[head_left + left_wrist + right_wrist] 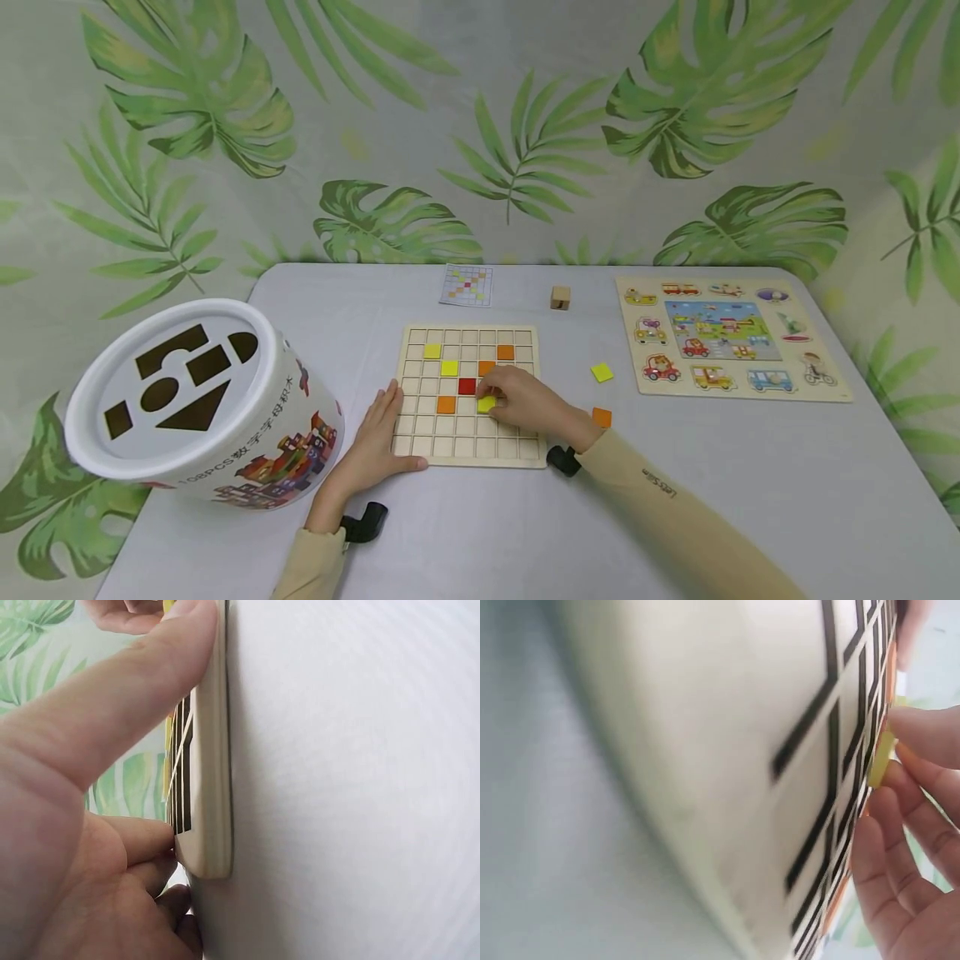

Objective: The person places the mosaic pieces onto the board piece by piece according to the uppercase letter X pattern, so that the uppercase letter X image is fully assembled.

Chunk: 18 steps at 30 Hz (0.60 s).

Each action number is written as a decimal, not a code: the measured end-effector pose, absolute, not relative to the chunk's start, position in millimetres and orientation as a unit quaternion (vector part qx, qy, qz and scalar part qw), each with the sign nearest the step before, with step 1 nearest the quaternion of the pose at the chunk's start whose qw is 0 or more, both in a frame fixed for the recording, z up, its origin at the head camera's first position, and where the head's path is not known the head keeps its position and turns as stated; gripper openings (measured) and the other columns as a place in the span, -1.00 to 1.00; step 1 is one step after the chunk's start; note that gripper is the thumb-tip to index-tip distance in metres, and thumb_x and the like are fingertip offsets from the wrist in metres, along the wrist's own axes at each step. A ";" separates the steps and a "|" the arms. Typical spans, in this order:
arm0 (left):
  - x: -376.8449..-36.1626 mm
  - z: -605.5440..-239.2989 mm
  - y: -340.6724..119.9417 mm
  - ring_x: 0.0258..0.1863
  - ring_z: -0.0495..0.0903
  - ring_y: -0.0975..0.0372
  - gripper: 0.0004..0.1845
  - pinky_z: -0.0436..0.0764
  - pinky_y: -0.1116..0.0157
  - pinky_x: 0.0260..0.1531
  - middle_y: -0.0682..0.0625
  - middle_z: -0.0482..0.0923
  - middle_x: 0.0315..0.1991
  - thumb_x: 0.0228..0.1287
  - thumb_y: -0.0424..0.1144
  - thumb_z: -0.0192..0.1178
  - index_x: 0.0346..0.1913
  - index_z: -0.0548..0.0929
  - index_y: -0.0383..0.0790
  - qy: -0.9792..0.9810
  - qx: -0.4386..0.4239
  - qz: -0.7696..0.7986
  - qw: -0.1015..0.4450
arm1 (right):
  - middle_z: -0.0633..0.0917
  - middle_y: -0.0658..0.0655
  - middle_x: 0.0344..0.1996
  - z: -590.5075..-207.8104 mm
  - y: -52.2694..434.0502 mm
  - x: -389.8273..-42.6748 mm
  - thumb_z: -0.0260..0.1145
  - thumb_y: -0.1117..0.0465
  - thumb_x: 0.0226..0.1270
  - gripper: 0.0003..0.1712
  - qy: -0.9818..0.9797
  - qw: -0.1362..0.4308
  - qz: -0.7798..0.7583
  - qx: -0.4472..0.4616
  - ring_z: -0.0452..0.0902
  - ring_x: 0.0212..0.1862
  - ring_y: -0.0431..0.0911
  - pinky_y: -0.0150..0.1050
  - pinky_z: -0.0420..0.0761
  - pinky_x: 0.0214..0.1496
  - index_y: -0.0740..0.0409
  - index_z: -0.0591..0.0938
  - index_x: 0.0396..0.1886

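A wooden grid board [465,450] lies on the table. My left hand [375,442] rests along its left edge with fingers extended, and the thumb touches the near edge by the left corner. Between thumb and fingers, my right hand [528,398] pinches a yellow square tile [486,404] at a cell right of and below the red tile [467,386]. The right wrist view shows this yellow tile [881,759] tilted against the grid. Other cells hold yellow tiles [449,367] and orange tiles [446,405]. The right hand hides some cells.
Right of the board lie a loose yellow tile [602,372] and an orange tile [602,417]. Behind it are a pattern card [467,286] and a wooden cube [560,297]. A vehicle puzzle [652,287] lies at right; a large white bucket [300,433] stands at left.
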State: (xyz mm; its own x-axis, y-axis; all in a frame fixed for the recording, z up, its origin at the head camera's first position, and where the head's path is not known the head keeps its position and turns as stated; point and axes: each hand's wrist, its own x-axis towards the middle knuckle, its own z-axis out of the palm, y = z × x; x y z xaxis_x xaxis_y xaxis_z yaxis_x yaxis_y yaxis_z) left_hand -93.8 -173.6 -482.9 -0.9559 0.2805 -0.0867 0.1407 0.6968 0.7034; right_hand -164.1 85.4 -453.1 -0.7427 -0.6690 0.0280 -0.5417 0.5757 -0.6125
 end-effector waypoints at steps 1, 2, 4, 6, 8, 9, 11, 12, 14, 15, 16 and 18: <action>-94.0 -483.1 -173.8 0.35 -0.39 -0.04 0.26 -0.25 -0.05 0.23 -0.17 -0.36 0.41 -0.27 -0.02 0.47 0.37 -0.16 -0.43 0.917 0.117 0.370 0.093 | 0.58 -0.05 -0.33 -452.3 83.6 -164.1 0.27 0.42 -0.02 -0.75 0.883 0.106 -0.302 -0.343 0.39 -0.26 -0.16 -0.33 0.43 -0.17 0.13 0.61 -0.28; -94.0 -483.0 -173.8 0.35 -0.39 -0.03 0.26 -0.25 -0.04 0.23 -0.16 -0.36 0.41 -0.27 -0.01 0.46 0.37 -0.16 -0.43 0.917 0.118 0.369 0.094 | 0.58 -0.05 -0.32 -451.7 82.2 -164.1 0.27 0.43 -0.02 -0.75 0.885 0.108 -0.298 -0.341 0.39 -0.25 -0.16 -0.32 0.42 -0.16 0.13 0.62 -0.29; -94.3 -483.3 -173.9 0.35 -0.39 -0.04 0.25 -0.26 -0.03 0.23 -0.17 -0.36 0.41 -0.27 -0.01 0.46 0.36 -0.16 -0.44 0.917 0.120 0.368 0.093 | 0.58 -0.04 -0.31 -451.3 80.5 -163.8 0.25 0.44 -0.02 -0.74 0.888 0.112 -0.290 -0.338 0.39 -0.22 -0.16 -0.31 0.42 -0.13 0.12 0.62 -0.29; -94.4 -483.2 -173.9 0.35 -0.38 -0.04 0.25 -0.27 -0.02 0.24 -0.17 -0.36 0.41 -0.26 -0.01 0.46 0.36 -0.16 -0.44 0.918 0.121 0.367 0.092 | 0.58 -0.04 -0.29 -451.4 80.2 -163.8 0.23 0.44 -0.02 -0.73 0.891 0.114 -0.284 -0.335 0.38 -0.21 -0.17 -0.32 0.42 -0.12 0.12 0.63 -0.28; -94.4 -483.0 -173.8 0.35 -0.39 -0.03 0.25 -0.27 -0.01 0.24 -0.16 -0.36 0.41 -0.26 -0.01 0.46 0.37 -0.17 -0.43 0.917 0.119 0.369 0.094 | 0.58 -0.05 -0.29 -452.3 82.0 -163.7 0.23 0.42 0.00 -0.74 0.892 0.110 -0.284 -0.333 0.39 -0.23 -0.19 -0.34 0.43 -0.13 0.12 0.62 -0.27; -94.4 -483.0 -173.7 0.35 -0.39 -0.03 0.25 -0.28 -0.02 0.24 -0.16 -0.36 0.41 -0.26 -0.02 0.46 0.37 -0.17 -0.43 0.916 0.119 0.371 0.095 | 0.57 -0.05 -0.29 -452.6 84.0 -163.6 0.23 0.42 0.01 -0.74 0.892 0.108 -0.288 -0.331 0.39 -0.24 -0.19 -0.34 0.43 -0.14 0.13 0.62 -0.25; -94.5 -482.7 -173.6 0.35 -0.39 -0.02 0.25 -0.28 -0.01 0.24 -0.15 -0.36 0.41 -0.26 -0.03 0.46 0.37 -0.18 -0.42 0.916 0.118 0.370 0.096 | 0.57 -0.05 -0.30 -452.5 90.3 -163.3 0.25 0.40 0.03 -0.75 0.889 0.104 -0.304 -0.325 0.40 -0.26 -0.21 -0.34 0.44 -0.17 0.14 0.61 -0.23; -94.5 -482.6 -173.5 0.35 -0.39 -0.02 0.25 -0.28 -0.01 0.24 -0.15 -0.36 0.41 -0.26 -0.03 0.46 0.37 -0.18 -0.41 0.916 0.118 0.370 0.096 | 0.57 -0.05 -0.29 -452.0 94.8 -163.0 0.25 0.39 0.05 -0.75 0.887 0.105 -0.317 -0.318 0.40 -0.26 -0.21 -0.34 0.45 -0.18 0.14 0.61 -0.22; -94.4 -482.4 -173.4 0.35 -0.39 -0.02 0.26 -0.27 -0.01 0.24 -0.15 -0.36 0.41 -0.26 -0.03 0.46 0.37 -0.18 -0.41 0.917 0.117 0.370 0.097 | 0.57 -0.03 -0.29 -450.4 106.5 -162.0 0.26 0.38 0.06 -0.75 0.883 0.106 -0.344 -0.302 0.40 -0.28 -0.20 -0.32 0.46 -0.22 0.15 0.60 -0.21; -94.3 -482.2 -173.4 0.35 -0.39 -0.03 0.26 -0.28 -0.01 0.24 -0.15 -0.36 0.41 -0.26 -0.03 0.46 0.37 -0.18 -0.41 0.917 0.116 0.370 0.098 | 0.58 -0.01 -0.29 -449.1 113.3 -161.3 0.26 0.39 0.06 -0.75 0.881 0.106 -0.357 -0.293 0.40 -0.28 -0.19 -0.30 0.47 -0.24 0.17 0.60 -0.20; -94.1 -482.1 -173.5 0.35 -0.39 -0.02 0.26 -0.27 -0.01 0.24 -0.15 -0.36 0.41 -0.26 -0.03 0.46 0.37 -0.18 -0.41 0.917 0.115 0.369 0.098 | 0.58 0.00 -0.30 -448.2 120.7 -160.5 0.26 0.38 0.07 -0.75 0.880 0.105 -0.366 -0.284 0.40 -0.28 -0.18 -0.29 0.47 -0.25 0.17 0.60 -0.20; -93.6 -481.6 -173.8 0.35 -0.39 -0.02 0.26 -0.26 -0.02 0.24 -0.15 -0.36 0.41 -0.26 -0.02 0.46 0.37 -0.17 -0.42 0.917 0.112 0.369 0.099 | 0.59 0.02 -0.30 -447.8 137.1 -159.2 0.26 0.40 0.07 -0.76 0.878 0.099 -0.380 -0.274 0.41 -0.29 -0.17 -0.29 0.48 -0.28 0.18 0.60 -0.21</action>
